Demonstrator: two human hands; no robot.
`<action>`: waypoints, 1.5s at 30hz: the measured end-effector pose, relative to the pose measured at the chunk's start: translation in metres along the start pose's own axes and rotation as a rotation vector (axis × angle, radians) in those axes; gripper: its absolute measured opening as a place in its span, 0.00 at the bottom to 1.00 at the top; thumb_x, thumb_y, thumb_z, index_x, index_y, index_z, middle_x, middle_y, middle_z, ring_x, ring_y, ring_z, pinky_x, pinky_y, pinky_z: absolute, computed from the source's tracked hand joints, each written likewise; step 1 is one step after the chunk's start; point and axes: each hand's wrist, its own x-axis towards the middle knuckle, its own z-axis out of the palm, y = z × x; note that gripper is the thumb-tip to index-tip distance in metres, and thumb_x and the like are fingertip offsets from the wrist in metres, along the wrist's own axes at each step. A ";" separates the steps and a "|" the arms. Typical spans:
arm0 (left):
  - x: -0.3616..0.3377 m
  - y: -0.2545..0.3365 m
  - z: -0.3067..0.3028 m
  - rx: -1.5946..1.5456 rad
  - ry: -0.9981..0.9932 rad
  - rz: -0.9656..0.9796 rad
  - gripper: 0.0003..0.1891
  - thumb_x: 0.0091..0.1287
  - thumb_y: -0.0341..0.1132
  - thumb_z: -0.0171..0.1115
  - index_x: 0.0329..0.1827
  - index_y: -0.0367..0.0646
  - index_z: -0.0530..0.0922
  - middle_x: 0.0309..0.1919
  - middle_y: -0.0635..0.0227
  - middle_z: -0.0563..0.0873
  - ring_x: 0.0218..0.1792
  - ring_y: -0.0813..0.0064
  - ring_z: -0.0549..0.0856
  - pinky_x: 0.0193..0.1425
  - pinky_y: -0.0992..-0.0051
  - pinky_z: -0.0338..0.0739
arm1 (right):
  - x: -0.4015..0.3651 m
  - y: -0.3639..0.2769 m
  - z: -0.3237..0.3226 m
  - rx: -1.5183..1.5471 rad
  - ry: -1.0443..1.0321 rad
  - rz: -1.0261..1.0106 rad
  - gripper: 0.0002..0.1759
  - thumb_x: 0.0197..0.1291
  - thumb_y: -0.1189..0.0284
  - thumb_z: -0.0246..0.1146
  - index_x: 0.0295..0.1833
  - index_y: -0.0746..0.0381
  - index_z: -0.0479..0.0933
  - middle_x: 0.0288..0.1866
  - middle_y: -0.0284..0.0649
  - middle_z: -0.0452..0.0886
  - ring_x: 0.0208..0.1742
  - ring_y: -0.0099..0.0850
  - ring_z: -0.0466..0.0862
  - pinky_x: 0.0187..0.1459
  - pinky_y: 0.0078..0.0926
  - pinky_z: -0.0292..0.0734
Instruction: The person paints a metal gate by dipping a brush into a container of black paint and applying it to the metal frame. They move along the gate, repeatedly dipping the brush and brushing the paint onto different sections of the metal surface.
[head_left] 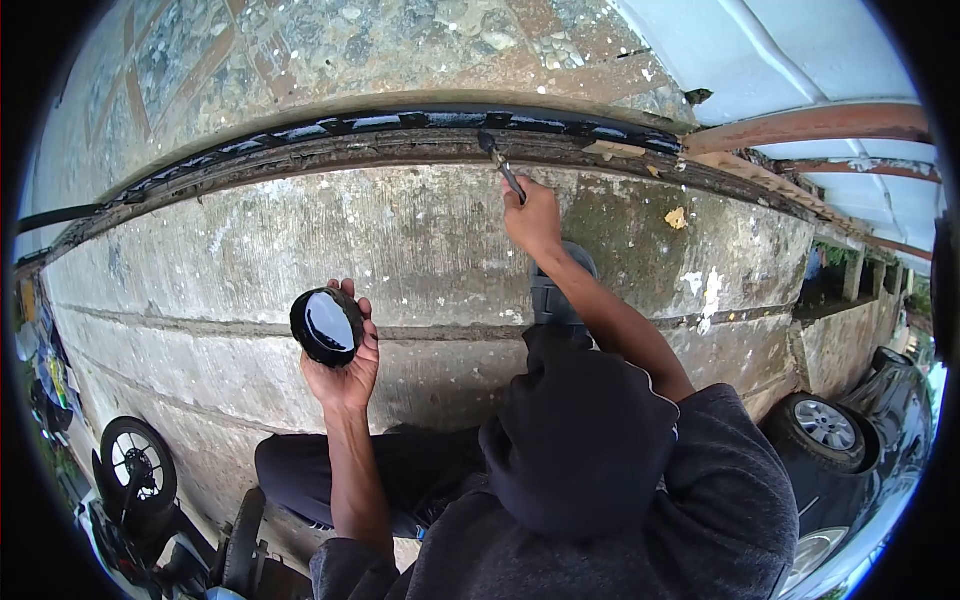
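Note:
My left hand (352, 368) is wrapped round a small bowl of black paint (327, 327), held over the concrete to my left, its glossy surface reflecting the sky. A paintbrush (503, 170) sits in my right hand (534, 217), gripped by the handle. Its dark, wet-looking bristles point away from me, right at the near side of a long black metal rail (400, 120). Black paint covers much of the rail, with pale shiny stretches along its top.
Rough concrete (420, 240) lies before me, with a yellowish scrap (677, 218) on it. Beyond the rail is stone paving (380, 50). Rusty beams (820, 128) and white sheets stand at upper right. A motorcycle wheel (138, 462) is lower left, a dark car (825, 430) lower right.

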 end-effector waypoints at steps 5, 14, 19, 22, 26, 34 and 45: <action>0.003 -0.003 0.000 -0.006 0.000 -0.007 0.24 0.78 0.38 0.48 0.74 0.39 0.66 0.71 0.57 0.74 0.64 0.49 0.80 0.63 0.56 0.82 | 0.013 -0.003 -0.016 -0.087 0.016 -0.005 0.12 0.65 0.71 0.58 0.47 0.65 0.83 0.35 0.56 0.85 0.40 0.54 0.86 0.42 0.46 0.79; 0.005 -0.004 -0.001 -0.003 -0.023 -0.023 0.24 0.78 0.38 0.50 0.75 0.39 0.66 0.72 0.57 0.73 0.64 0.50 0.79 0.65 0.55 0.81 | -0.006 -0.004 -0.035 0.019 0.060 0.015 0.13 0.65 0.72 0.59 0.50 0.65 0.83 0.37 0.52 0.87 0.41 0.49 0.88 0.44 0.37 0.81; 0.006 -0.007 -0.007 0.006 0.010 0.009 0.26 0.78 0.40 0.51 0.75 0.38 0.64 0.71 0.55 0.73 0.63 0.48 0.80 0.61 0.55 0.84 | -0.013 0.016 -0.024 0.174 0.109 0.008 0.11 0.69 0.71 0.61 0.50 0.67 0.83 0.26 0.32 0.80 0.24 0.17 0.72 0.27 0.22 0.67; 0.006 -0.007 -0.008 0.030 0.013 0.003 0.25 0.78 0.39 0.50 0.75 0.38 0.64 0.71 0.54 0.72 0.63 0.47 0.80 0.61 0.54 0.84 | -0.007 0.016 -0.010 0.256 0.051 0.036 0.12 0.70 0.71 0.61 0.51 0.67 0.83 0.23 0.27 0.74 0.23 0.15 0.68 0.24 0.23 0.62; 0.008 -0.007 -0.008 0.024 0.000 0.005 0.25 0.78 0.39 0.49 0.75 0.38 0.64 0.72 0.54 0.72 0.63 0.45 0.80 0.62 0.53 0.84 | -0.010 0.021 -0.011 0.278 -0.076 0.153 0.12 0.71 0.71 0.60 0.50 0.67 0.84 0.23 0.26 0.74 0.22 0.14 0.67 0.23 0.23 0.60; 0.011 -0.010 -0.005 0.014 0.007 -0.014 0.25 0.78 0.38 0.49 0.75 0.39 0.64 0.72 0.54 0.72 0.63 0.45 0.80 0.62 0.52 0.83 | 0.000 0.025 -0.045 -0.045 -0.050 0.055 0.11 0.67 0.68 0.60 0.47 0.63 0.83 0.30 0.53 0.83 0.35 0.49 0.86 0.38 0.45 0.76; 0.019 -0.014 -0.002 0.049 0.000 -0.036 0.26 0.78 0.39 0.49 0.76 0.39 0.64 0.73 0.54 0.71 0.64 0.44 0.79 0.62 0.51 0.83 | -0.004 0.040 -0.098 -0.149 0.148 -0.032 0.11 0.66 0.69 0.62 0.48 0.62 0.85 0.33 0.53 0.85 0.35 0.44 0.87 0.38 0.39 0.78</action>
